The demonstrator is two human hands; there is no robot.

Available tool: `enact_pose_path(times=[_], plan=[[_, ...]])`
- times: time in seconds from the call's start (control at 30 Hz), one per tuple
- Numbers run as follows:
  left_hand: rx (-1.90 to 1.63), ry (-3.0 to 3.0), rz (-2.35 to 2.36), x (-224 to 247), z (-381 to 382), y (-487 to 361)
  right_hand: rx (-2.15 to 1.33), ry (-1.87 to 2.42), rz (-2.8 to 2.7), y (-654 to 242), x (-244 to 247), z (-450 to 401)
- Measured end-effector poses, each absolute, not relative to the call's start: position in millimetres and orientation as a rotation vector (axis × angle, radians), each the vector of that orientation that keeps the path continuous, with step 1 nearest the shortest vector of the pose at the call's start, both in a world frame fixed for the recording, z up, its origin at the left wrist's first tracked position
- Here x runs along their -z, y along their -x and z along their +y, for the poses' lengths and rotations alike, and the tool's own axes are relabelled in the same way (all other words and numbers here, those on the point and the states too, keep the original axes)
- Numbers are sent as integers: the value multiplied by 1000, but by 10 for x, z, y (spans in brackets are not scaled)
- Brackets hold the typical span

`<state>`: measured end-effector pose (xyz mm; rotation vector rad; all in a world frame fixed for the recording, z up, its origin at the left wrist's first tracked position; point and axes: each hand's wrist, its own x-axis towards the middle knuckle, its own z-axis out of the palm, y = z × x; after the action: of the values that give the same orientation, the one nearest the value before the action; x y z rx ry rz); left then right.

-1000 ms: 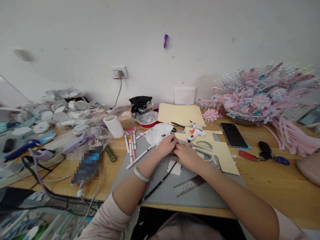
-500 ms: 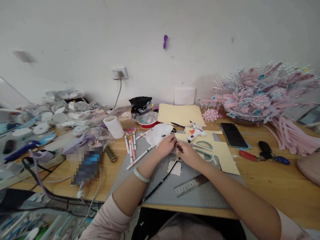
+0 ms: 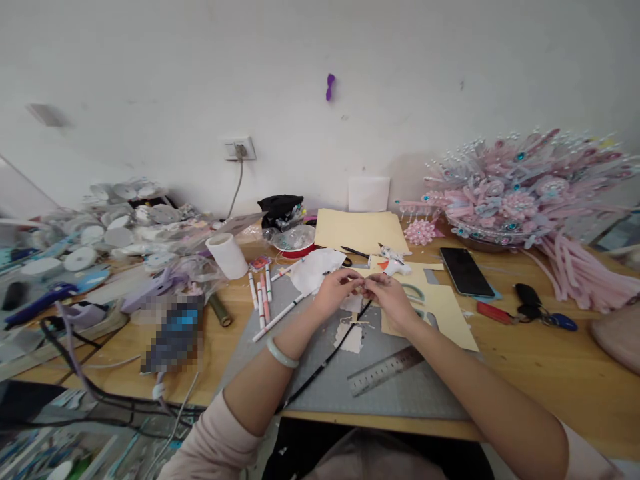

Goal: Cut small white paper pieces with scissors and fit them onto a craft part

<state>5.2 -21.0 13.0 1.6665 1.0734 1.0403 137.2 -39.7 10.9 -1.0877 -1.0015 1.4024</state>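
Grip: left hand [image 3: 339, 293], right hand [image 3: 393, 298] pinching small piece [image 3: 361, 291], details unclear | tip: steadiness should help; black cord [image 3: 324, 363], 7 o'clock, best left slack

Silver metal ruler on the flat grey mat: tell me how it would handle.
The ruler, thin and straight, is probably stiff. Its smooth-looking face would likely slide if pushed. Lying flat on the mat, it may be awkward to lift.
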Motion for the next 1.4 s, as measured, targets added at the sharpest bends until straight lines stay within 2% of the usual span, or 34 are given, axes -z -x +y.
enact_pose_path(times=[0.23,0.5,0.67,0.8,0.93,1.0,1.13,1.27,1.4], plan=[[-1090,-1745,1058,-66,-159,-18,-1379,1068,-1062,-1420,-111,-376],[-1089,-2135,1112,-58,-180,-15,-1497,1131,-763,-1411,-150,-399],[-1130,-2239,1148,-53,-206,-25,-1496,1132,-846,-1402,-163,-399],[-1146,-1993,1234,-62,-191,-35,-1369,1293,-1202,-1511,-213,-358],[-1211,-1558,1207,-61,-147,-34,-800,1526,-1864,-1852,-224,-299],[-1252,-1380,1109,-50,-125,-32,-658,1649,-2029,-2056,-200,-293],[-1353,-1154,1000,-11,-101,-33,-635,1722,-2191,-2294,-148,-348],[-1344,-1087,971,22,-88,-34,-469,1692,-2276,-2254,-149,-413],[-1337,-1057,952,37,-72,-17,-563,1693,-2107,-2186,-158,-422]])
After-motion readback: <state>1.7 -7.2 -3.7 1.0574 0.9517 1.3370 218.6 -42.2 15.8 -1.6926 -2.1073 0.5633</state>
